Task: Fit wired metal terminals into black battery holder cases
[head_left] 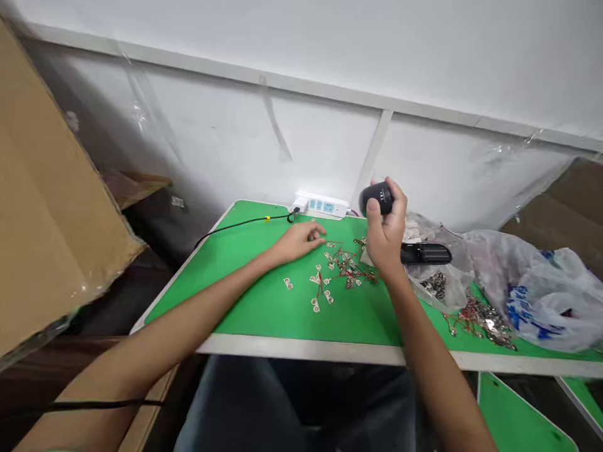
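Head camera looks down on the right hand, its fingers closed around a black cylindrical object held above the far edge of the green bench mat. The left hand lies palm-down on the mat, fingers loosely open and apparently empty, just beside a scatter of metal terminals with red wires near the mat's middle.
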A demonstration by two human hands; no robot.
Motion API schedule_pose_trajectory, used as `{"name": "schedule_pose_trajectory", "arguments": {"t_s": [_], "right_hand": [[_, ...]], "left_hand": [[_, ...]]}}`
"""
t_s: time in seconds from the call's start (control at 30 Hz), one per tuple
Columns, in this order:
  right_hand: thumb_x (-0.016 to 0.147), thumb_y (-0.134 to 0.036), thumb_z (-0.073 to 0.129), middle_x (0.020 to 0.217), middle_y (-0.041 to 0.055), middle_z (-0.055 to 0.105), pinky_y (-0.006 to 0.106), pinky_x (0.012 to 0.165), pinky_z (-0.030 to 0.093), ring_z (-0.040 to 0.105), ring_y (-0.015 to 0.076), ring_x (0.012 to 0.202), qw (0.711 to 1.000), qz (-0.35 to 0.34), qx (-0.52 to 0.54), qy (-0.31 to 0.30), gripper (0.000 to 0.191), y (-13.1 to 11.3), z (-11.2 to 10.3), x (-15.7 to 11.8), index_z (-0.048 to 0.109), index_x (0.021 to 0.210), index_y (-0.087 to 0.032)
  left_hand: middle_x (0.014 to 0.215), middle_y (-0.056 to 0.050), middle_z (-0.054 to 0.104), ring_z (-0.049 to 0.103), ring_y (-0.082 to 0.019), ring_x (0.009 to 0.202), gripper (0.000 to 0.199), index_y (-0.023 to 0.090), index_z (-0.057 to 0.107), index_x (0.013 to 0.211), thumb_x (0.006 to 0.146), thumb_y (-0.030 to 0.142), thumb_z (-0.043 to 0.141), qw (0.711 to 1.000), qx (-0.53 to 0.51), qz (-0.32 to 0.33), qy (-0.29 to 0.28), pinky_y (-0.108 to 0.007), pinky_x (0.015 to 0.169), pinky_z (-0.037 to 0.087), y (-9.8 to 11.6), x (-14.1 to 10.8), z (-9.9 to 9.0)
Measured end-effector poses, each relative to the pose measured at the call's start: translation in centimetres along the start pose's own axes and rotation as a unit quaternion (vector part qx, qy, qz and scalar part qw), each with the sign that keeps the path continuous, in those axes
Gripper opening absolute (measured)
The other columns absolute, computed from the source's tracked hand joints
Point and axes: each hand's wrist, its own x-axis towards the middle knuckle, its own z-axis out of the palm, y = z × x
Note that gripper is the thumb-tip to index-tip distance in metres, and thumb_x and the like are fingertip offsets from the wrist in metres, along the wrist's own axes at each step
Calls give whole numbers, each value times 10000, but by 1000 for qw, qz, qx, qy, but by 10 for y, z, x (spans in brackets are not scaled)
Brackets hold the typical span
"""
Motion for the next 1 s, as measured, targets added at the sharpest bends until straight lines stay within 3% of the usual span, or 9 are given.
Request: {"name": "schedule_pose_trajectory", "arguments": {"t_s": [0.13,0.27,0.5,0.6,0.73,0.87,1.0], "right_hand": [[1029,-699,495,1366,131,697,461,993,610,676,332,1304,974,176,135,-41,603,12,15,1,533,1469,-290],[951,-691,622,1115,121,776,407,838,629,749,302,1090,891,344,283,-88,523,12,26,-8,644,1219,-243],[897,-537,761,795,44,779,283,622,577,707,184,691,774,495,350,-183,367,7,39,-28,726,1021,-193],[932,-465,745,831,15,795,241,581,562,701,151,655,765,500,372,-164,308,8,42,-32,748,1101,-208],[977,-465,667,776,26,781,256,571,569,714,171,645,767,490,386,-149,321,12,44,-34,754,1121,-191],[994,-476,624,704,30,746,276,583,586,691,173,609,758,514,391,-91,313,16,43,-31,724,946,-183],[1032,-428,577,693,11,724,222,557,557,664,133,598,753,523,399,14,278,20,36,-22,688,917,-200]], "left_hand": [[905,-68,764,654,-177,783,309,153,773,1048,833,373,801,986,-96,-86,105,-327,763,513,-2,6,-2],[919,-74,782,678,-173,811,346,148,767,978,777,408,875,948,-236,-110,183,-318,799,530,8,5,-3],[934,-56,793,699,-148,807,421,157,767,1014,743,438,925,897,-394,-101,172,-266,759,532,34,-4,8],[919,-45,791,709,-145,834,394,150,761,949,658,331,956,891,-418,-78,157,-257,795,540,37,-6,13],[924,-46,798,700,-140,794,434,149,745,977,624,293,953,884,-435,-105,135,-245,742,514,40,-8,15],[920,-64,799,701,-167,806,418,150,749,1024,733,408,904,896,-411,-117,125,-285,770,517,48,-12,17],[1203,-100,800,726,-223,1086,383,189,717,1138,870,448,803,889,-394,-158,173,-315,889,515,55,-16,21]]}}
